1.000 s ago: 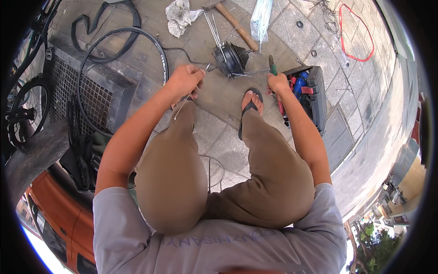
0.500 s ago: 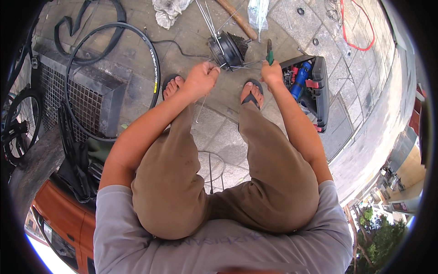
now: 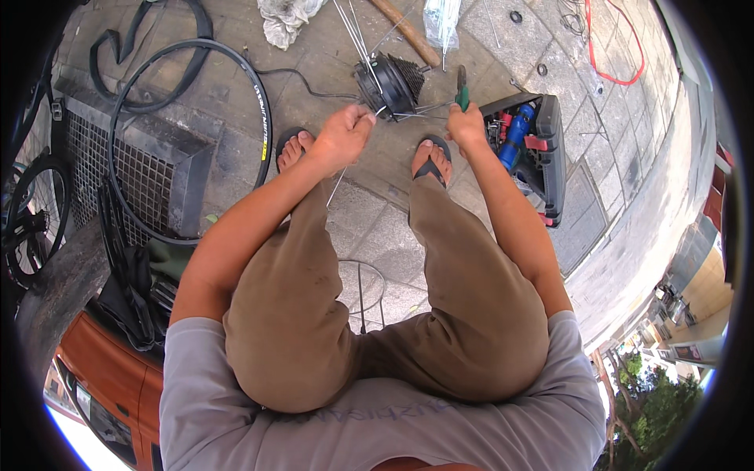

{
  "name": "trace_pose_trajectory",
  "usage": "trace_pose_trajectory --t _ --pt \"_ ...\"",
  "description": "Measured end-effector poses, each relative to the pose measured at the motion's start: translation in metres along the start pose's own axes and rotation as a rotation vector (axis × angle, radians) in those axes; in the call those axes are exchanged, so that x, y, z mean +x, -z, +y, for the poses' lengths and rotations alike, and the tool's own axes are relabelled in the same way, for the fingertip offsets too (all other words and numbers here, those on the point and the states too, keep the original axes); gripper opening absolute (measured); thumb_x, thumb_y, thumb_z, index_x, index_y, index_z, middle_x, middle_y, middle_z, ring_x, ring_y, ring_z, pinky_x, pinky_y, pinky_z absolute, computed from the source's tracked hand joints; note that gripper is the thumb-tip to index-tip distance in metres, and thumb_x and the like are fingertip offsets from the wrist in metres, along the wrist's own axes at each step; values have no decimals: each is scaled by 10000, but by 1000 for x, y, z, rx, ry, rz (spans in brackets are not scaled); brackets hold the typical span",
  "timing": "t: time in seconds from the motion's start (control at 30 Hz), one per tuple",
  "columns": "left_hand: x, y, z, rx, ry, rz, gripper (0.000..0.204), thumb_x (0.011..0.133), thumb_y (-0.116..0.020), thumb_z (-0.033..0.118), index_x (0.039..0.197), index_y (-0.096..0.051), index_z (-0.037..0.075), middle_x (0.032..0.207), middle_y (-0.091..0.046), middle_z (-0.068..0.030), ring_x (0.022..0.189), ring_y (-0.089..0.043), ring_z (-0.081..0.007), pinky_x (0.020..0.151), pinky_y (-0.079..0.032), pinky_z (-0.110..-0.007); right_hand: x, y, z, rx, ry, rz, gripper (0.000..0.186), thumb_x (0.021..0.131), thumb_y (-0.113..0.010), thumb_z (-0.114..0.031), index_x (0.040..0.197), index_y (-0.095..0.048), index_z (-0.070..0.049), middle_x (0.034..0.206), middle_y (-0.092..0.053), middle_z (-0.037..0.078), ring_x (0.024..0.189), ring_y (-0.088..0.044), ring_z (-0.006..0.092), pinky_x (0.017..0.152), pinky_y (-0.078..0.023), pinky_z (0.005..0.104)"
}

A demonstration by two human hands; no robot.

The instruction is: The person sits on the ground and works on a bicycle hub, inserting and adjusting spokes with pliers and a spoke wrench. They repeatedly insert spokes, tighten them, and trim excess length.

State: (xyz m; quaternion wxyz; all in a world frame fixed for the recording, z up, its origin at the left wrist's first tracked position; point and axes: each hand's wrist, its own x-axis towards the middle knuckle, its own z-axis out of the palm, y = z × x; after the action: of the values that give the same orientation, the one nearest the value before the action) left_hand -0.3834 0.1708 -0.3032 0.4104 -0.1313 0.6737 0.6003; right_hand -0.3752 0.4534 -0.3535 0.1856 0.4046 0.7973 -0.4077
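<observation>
Black metal wheel hub [image 3: 386,82], round and ribbed, lying on the paved floor [image 3: 236,47] just ahead of the person's sandalled feet; thin steel spokes [image 3: 351,30] fan out from it.
Left hand [image 3: 345,132]: closed, pinching one spoke beside the hub.
Right hand [image 3: 465,124]: closed around green-handled pliers [image 3: 461,85], jaws pointing toward the hub.
Bicycle rim [image 3: 192,133]: black hoop, lying flat to the left, partly over a metal grate [image 3: 133,169].
Tool case [image 3: 542,153]: black plastic, open, just right of the right hand, holding red and blue tools.
Wooden handle [image 3: 407,31], white rag [image 3: 287,16], clear plastic bag [image 3: 441,20]: beyond the hub, near the upper edge.
Red cable [image 3: 620,55]: looped, well apart, upper right.
Open paving between feet and hub is narrow; wider bare slabs lie right of the case.
</observation>
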Motion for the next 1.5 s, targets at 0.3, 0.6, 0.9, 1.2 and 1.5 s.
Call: trace_pose_trajectory --t 0.3,0.6,0.9,1.2,1.5 --pt "19 -7 -33 399 -350 222 241 1068 -605 262 1114 -649 30 835 -691 -134 806 -693 -275 728 -535 -415 26 -7 27 -141 49 34 457 1019 -588 -306 1206 -571 111 1114 -689 401 1088 -701 518 967 -533 526" --pt "14 -2 -15 600 -350 152 189 1045 -607 247 1099 -642 69 912 -739 -209 838 -722 -424 713 -540 -515 7 1 6 -172 31 -8 523 1006 -567 -306 1315 -548 115 1251 -640 427 1254 -607 553 1095 -470 542" --pt "13 -6 -19 641 -550 232 151 1037 -653 198 1090 -654 57 813 -716 -176 726 -702 -346 680 -534 -428 -4 1 -13 -301 86 -60 559 981 -604 -333 1363 -554 72 1308 -649 376 1284 -608 510 1111 -472 517" --pt "18 0 -21 624 -610 166 133 1036 -650 198 1087 -639 75 888 -723 -188 817 -713 -425 695 -549 -466 -14 -5 -36 -478 151 -60 589 1002 -625 -404 1389 -565 37 1238 -686 334 1221 -648 493 1067 -508 519" --pt "28 -10 -41 238 -341 105 146 1083 -625 154 1102 -629 10 774 -566 33 684 -510 -59 615 -437 -255 -47 -1 -60 -328 828 -143 357 1018 -650 -335 1203 -620 -31 1091 -701 244 1000 -691 481 874 -556 537"
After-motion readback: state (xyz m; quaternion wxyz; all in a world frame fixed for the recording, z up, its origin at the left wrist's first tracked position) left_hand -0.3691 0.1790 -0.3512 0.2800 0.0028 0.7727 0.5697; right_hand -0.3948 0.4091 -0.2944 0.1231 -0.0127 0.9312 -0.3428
